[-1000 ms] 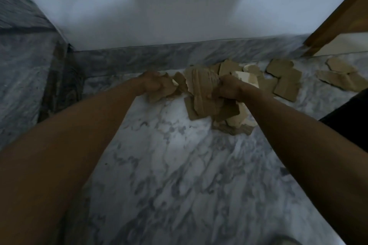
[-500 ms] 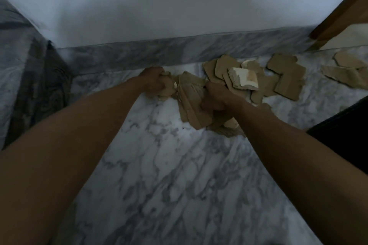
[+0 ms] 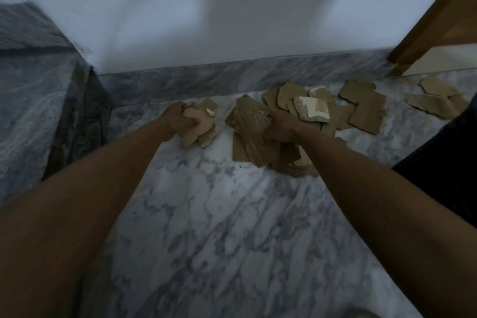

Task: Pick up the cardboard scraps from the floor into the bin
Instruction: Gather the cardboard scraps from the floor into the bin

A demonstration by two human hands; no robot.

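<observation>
My left hand (image 3: pixel 178 119) grips a small bunch of brown cardboard scraps (image 3: pixel 200 126) near the wall. My right hand (image 3: pixel 280 125) grips a thicker stack of torn cardboard pieces (image 3: pixel 251 137) that hangs down over the marble floor (image 3: pixel 219 214). More loose scraps (image 3: pixel 364 108) lie on the floor behind my right hand, one of them with a white face (image 3: pixel 312 108). Two further scraps (image 3: pixel 436 98) lie at the far right. No bin is in view.
A white wall with a grey marble skirting (image 3: pixel 245 77) runs across the back. A grey marble block (image 3: pixel 38 90) stands at the left. A brown wooden door frame (image 3: pixel 433 20) is at the upper right. Dark cloth (image 3: pixel 449 162) shows at the right edge.
My two hands have drawn apart, each with its own bunch of cardboard. The left bunch now sits clear of the right stack.
</observation>
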